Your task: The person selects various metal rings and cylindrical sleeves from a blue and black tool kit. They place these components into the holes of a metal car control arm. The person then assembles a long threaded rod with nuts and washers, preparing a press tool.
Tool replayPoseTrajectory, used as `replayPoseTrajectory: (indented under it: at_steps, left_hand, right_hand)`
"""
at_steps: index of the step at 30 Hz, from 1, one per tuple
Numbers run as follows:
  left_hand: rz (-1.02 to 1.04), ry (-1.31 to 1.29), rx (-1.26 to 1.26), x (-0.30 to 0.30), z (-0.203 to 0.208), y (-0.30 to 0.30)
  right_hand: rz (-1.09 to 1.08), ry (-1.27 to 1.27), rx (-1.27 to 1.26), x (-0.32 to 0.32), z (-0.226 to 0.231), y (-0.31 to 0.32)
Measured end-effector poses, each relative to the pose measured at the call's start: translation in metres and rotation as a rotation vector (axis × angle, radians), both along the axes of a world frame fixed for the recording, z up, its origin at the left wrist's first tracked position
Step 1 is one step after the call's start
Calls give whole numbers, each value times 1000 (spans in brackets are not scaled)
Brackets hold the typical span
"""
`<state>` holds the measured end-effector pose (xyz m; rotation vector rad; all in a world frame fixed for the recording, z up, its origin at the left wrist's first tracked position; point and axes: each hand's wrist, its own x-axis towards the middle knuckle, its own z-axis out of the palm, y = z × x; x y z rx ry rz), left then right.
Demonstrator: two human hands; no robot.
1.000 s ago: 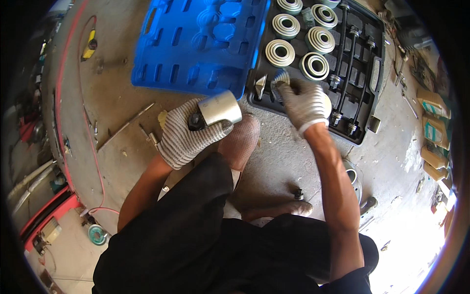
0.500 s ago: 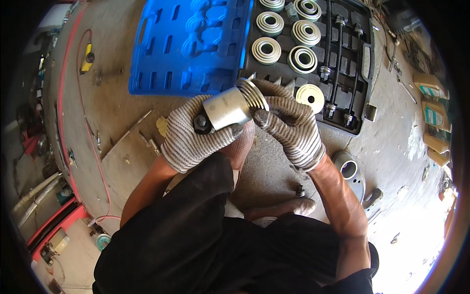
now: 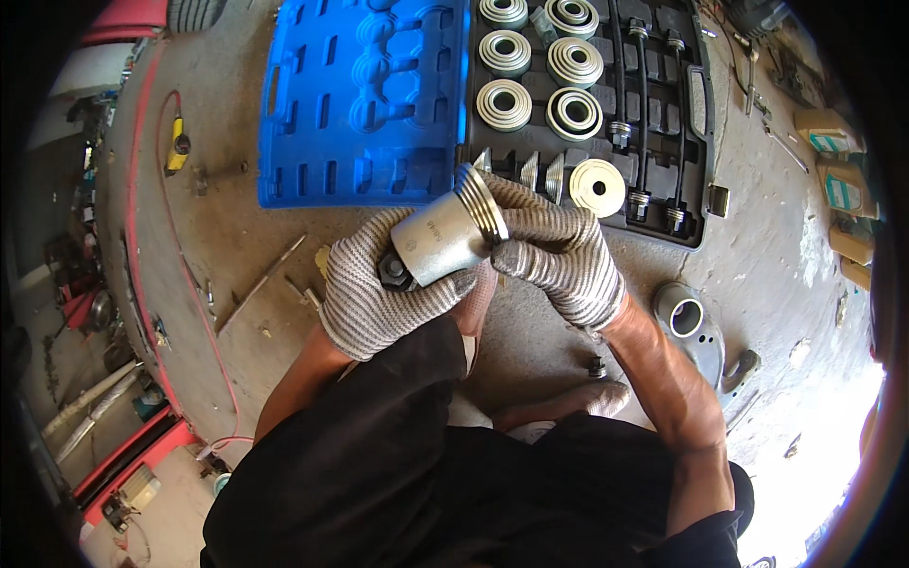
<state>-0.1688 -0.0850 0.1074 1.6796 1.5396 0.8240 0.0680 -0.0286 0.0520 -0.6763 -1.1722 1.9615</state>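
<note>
Both my hands wear grey-and-white striped knit gloves and meet in front of me over my knees. My left hand (image 3: 383, 284) is wrapped round a silver metal sleeve (image 3: 437, 240), a short cylinder tilted up to the right. A black hex nut (image 3: 395, 271) shows at its lower left end, beside my left palm. The fingers and thumb of my right hand (image 3: 554, 251) pinch the edge of a stepped metal disc (image 3: 483, 204) resting against the sleeve's upper right end. Part of the disc's rim is hidden behind my right fingers.
Ahead lies an open case with a blue lid (image 3: 360, 114) and a black tray (image 3: 653, 180) holding stepped rings (image 3: 504, 105) and long threaded rods (image 3: 648, 123). A metal arm with a round bushing eye (image 3: 680, 310) lies to the right. A small black fitting (image 3: 596, 366) stands near my foot.
The stepped disc now sits squarer against the sleeve's end. My hands and the sleeve appear slightly lower in the picture, and the whole view has shifted a little.
</note>
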Motion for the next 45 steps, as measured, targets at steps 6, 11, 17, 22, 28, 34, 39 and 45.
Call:
replayPoseTrajectory:
  at_steps: [6, 11, 17, 22, 28, 34, 39, 45]
  left_hand:
    - [72, -99, -166, 0, 13, -3]
    - [94, -191, -264, -5, 15, 0]
    - [5, -6, -116, -5, 8, -4]
    - [-42, 57, -116, -4, 13, 0]
    - [-23, 117, -90, 0, 13, 0]
    - [42, 184, -115, 7, 8, 0]
    - [12, 225, -186, 5, 3, 3]
    - [124, 146, -172, 4, 20, 9]
  right_hand:
    - [50, -27, 159, 8, 2, 6]
    - [10, -46, 308, 6, 4, 5]
    - [66, -22, 150, 7, 4, 5]
    - [54, -26, 138, 4, -6, -2]
    - [29, -73, -8, -10, -2, -16]
    - [-21, -90, -40, -24, -8, -25]
    - [-46, 30, -313, -29, -10, -26]
    - [-67, 329, -608, -26, -19, -28]
